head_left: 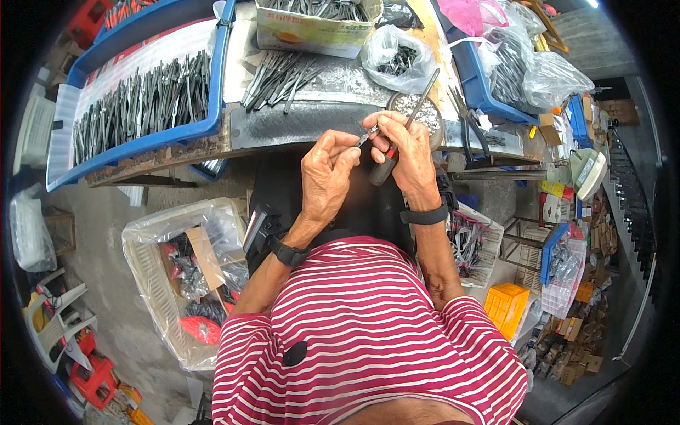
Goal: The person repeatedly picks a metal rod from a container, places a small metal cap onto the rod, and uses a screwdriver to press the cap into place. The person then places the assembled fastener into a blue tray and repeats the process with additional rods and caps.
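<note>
Here, near the bench's (340,86) front edge, the left hand (327,170) and right hand (411,159) pinch a small metal piece (364,139) between thumbs and fingertips, the right's other fingers curled around a screwdriver (383,171). A blue tray (219,85) and a carton (319,37) hold dark slender strips, a clear bag (423,51) black parts, a round dish (441,132) small pale bits. The carton's printing is too small to make out.

Small part (365,137) btwn L grip (327,176) & R grip (412,161): partly hid, too tiny to ID. Carton (312,35) beyond grips: top cut off.
</note>
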